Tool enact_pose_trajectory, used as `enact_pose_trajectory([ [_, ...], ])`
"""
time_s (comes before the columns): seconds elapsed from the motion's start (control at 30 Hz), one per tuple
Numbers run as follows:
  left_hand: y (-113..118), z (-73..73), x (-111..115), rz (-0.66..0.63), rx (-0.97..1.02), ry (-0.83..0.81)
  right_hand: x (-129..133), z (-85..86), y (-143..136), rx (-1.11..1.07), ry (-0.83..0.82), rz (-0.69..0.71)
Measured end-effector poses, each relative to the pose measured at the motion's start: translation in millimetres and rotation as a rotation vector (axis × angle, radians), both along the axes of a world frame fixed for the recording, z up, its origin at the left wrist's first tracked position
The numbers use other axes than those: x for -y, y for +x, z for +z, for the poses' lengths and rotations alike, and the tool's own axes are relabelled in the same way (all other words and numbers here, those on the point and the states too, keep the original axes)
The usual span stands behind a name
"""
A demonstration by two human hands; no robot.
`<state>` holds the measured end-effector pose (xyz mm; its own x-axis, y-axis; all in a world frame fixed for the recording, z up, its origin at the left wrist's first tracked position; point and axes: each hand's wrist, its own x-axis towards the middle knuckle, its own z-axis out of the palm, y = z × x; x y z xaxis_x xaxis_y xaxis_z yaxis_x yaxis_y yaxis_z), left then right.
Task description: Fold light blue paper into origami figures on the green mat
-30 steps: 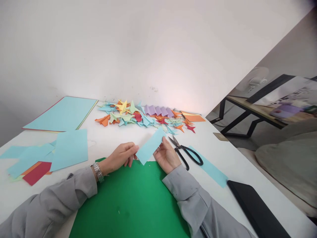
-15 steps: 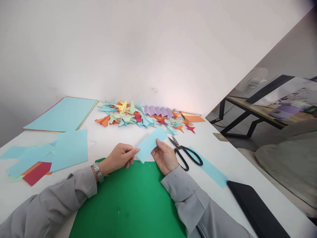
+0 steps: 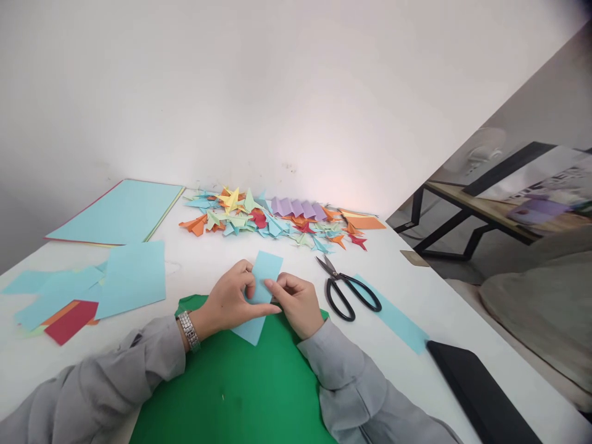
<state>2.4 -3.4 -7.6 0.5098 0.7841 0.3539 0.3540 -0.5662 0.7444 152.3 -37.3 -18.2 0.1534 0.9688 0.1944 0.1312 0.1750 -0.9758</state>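
Observation:
A light blue paper strip [image 3: 267, 265] stands upright between my two hands, its lower end showing beneath my left hand. My left hand [image 3: 229, 296], with a metal watch on the wrist, grips the strip from the left, thumb stretched across it. From the right, my right hand [image 3: 298, 302] pinches the strip's edge between thumb and fingers. Both hands are above the green sheet [image 3: 235, 388]. Black-handled scissors [image 3: 345, 287] lie partly open to the right of my right hand, beside another blue strip [image 3: 400, 324].
Folded paper pieces [image 3: 272, 225] in several colours lie in a row along the wall. At the left are a stack of large sheets [image 3: 120, 213], blue cut pieces [image 3: 132, 277] and a red piece [image 3: 71, 322]. A black flat object [image 3: 476, 388] lies at the right edge.
The blue strip has turned from slanted to nearly upright and come lower, closer to me. My left hand has moved right, and both hands are now together on the strip.

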Motion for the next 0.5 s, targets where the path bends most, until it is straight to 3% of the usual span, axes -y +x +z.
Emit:
enact_pose_trajectory([
  [0.3,0.2,-3.8,2.0,0.007,-0.041,0.049,-0.9,-0.4,0.6,0.033,0.043,0.055],
  [0.5,0.1,1.8,0.4,-0.039,0.052,-0.117,-3.2,-3.3,3.7,0.015,0.004,0.053],
])
